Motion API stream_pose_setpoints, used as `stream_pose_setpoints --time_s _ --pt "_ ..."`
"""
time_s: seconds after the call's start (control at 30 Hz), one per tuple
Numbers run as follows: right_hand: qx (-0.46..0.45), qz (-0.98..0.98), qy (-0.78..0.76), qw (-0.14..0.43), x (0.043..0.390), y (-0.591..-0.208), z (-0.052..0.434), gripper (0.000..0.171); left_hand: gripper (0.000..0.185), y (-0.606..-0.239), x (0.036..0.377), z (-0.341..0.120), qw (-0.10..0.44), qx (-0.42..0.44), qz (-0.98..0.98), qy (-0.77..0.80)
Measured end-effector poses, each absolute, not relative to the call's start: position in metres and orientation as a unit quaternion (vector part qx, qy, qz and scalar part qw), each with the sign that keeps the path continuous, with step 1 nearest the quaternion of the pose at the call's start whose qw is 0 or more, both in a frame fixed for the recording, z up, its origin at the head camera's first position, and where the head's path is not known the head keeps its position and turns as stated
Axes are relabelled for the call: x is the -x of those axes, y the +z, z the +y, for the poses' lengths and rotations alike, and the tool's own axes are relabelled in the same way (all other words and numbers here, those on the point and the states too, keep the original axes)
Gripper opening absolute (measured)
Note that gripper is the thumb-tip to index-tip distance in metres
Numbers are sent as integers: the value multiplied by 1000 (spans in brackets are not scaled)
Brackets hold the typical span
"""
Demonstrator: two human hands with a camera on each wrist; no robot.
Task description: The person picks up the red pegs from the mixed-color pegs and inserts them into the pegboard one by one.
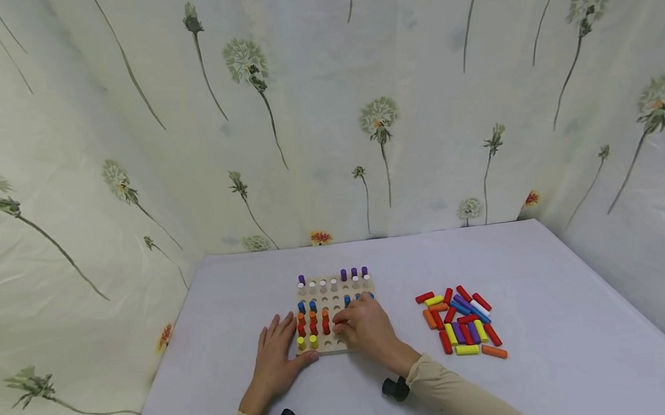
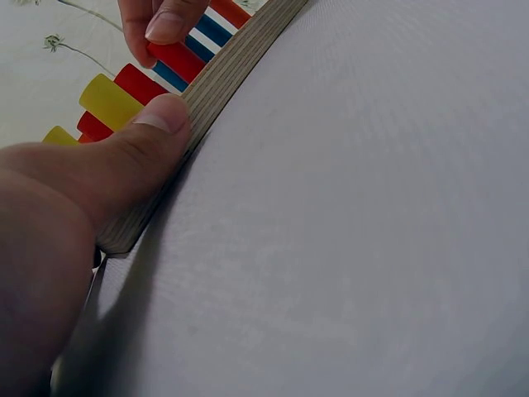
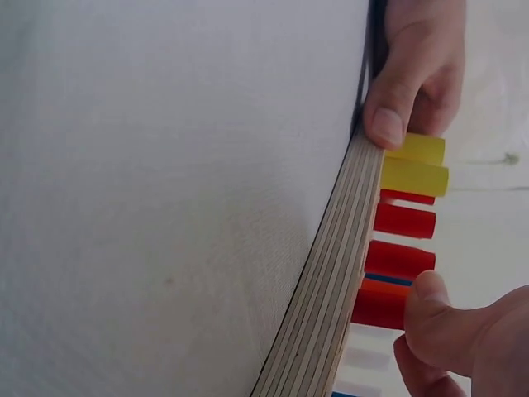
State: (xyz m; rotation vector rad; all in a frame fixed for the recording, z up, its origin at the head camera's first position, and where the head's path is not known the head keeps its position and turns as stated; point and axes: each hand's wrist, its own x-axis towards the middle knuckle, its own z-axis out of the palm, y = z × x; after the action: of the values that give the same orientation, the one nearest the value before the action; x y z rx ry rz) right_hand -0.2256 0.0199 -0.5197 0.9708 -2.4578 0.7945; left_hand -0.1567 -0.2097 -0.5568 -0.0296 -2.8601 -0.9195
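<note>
A wooden pegboard (image 1: pixel 322 346) lies on the table with rows of yellow, red, orange, blue, white and purple pegs standing in it. My left hand (image 1: pixel 277 359) rests at its front left corner, fingers extended along the side. The left thumb (image 2: pixel 157 124) lies against the front edge, beside a yellow peg (image 2: pixel 111 101). Over the board's right part, my right hand (image 1: pixel 370 328) pinches a red peg (image 3: pixel 378 308) between thumb and fingers, upright in the red row. The hand hides several holes and pegs at the right.
To the right of the board, a loose pile of pegs (image 1: pixel 464 319) in mixed colours lies on the white tablecloth (image 1: pixel 556 322). A flowered curtain (image 1: pixel 330 140) hangs behind the table and along both sides. Dark wrist cameras (image 1: pixel 395 389) sit below the hands.
</note>
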Motion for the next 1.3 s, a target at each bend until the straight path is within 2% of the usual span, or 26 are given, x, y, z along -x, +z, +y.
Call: stream_pose_setpoints --time_s 0.2,0.43,0.63,0.97,1.3 --pt "-335 -879 292 170 223 -516 21 14 92 -557 156 -210 71 12 -950 -303" --pt "-341 -868 310 185 222 -518 25 18 92 -559 157 -212 71 11 -951 -302" --pt "-329 -868 328 174 221 -516 34 19 93 -560 159 -212 64 3 -951 -303" --pt "-313 -869 331 193 231 -502 62 18 91 -557 157 -210 65 4 -951 -304" --pt "-292 -889 290 202 250 -496 101 24 92 -560 157 -210 68 7 -950 -305"
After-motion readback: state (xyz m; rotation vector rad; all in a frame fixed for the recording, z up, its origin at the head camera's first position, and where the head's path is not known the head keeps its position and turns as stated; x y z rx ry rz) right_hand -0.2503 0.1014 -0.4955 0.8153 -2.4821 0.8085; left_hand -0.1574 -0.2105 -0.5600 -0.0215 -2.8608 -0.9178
